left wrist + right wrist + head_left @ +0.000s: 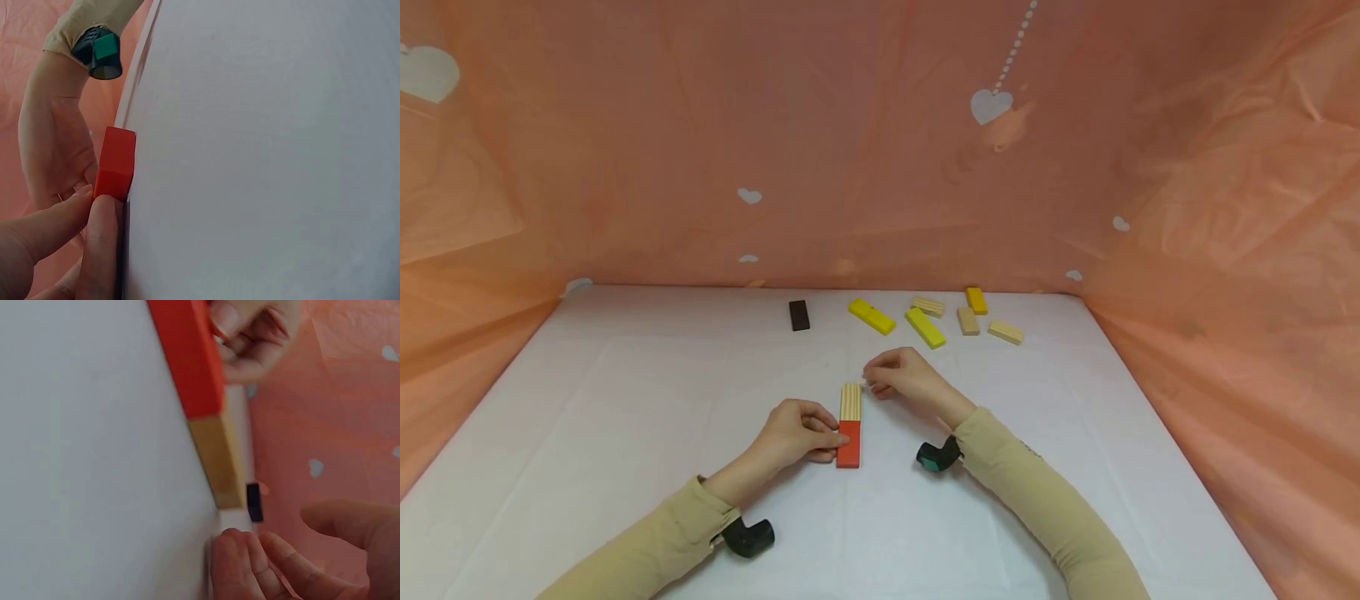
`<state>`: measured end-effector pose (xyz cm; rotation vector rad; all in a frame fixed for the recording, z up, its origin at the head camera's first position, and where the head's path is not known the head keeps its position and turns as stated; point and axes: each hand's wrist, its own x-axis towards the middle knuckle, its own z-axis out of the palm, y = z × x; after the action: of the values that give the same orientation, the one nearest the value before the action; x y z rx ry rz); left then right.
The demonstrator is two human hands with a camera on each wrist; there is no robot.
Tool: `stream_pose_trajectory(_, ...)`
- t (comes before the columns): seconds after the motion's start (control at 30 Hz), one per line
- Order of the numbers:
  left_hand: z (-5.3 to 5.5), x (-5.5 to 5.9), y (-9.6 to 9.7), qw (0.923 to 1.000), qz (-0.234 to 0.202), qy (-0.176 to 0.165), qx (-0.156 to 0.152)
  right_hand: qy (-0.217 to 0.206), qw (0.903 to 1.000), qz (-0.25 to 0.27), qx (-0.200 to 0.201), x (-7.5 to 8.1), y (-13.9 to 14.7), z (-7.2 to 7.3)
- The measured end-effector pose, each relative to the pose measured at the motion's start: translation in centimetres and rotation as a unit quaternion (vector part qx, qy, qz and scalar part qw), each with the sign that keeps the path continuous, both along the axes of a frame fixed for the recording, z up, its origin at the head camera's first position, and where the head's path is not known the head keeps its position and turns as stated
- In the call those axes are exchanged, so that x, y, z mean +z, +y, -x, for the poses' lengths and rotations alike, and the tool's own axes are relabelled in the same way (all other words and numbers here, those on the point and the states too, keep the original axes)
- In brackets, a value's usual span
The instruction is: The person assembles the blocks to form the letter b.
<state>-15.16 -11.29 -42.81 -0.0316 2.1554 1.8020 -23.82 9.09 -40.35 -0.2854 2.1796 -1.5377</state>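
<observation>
A red block [848, 454] lies lengthwise in front of me, end to end with a striped light wood block [851, 402]. My left hand [797, 429] pinches the red block from its left side, thumb at its upper edge; the left wrist view shows fingertips at the red block's [117, 162] near end. My right hand [906, 379] hovers just right of the wood block's far end. In the right wrist view its thumb [334, 519] stands apart from the bent fingers, with nothing between them, close to the end of the wood block [219, 462].
Toward the back of the white table [647, 400] lie a dark block [799, 316], two long yellow blocks [871, 317], several short wood blocks [967, 322] and a small orange-yellow block [976, 300]. Orange cloth [850, 167] with pale hearts surrounds the back and sides.
</observation>
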Motion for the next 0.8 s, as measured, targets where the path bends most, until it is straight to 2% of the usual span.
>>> stream_pose_trajectory(0.23,0.0,0.1,0.0,1.0,-0.002,-0.006,0.0,0.005,0.9997,-0.009,-0.02,2.0,1.4,1.2)
stream_pose_trajectory(0.53,0.0,-0.1,0.1,1.0,-0.002,-0.002,-0.004,0.021,0.9987,-0.036,-0.03,3.6,2.6,3.0)
stream_pose_trajectory(0.8,-0.1,0.0,0.0,1.0,0.008,0.0,-0.002,-0.003,0.9986,0.051,-0.009,3.9,3.4,5.0)
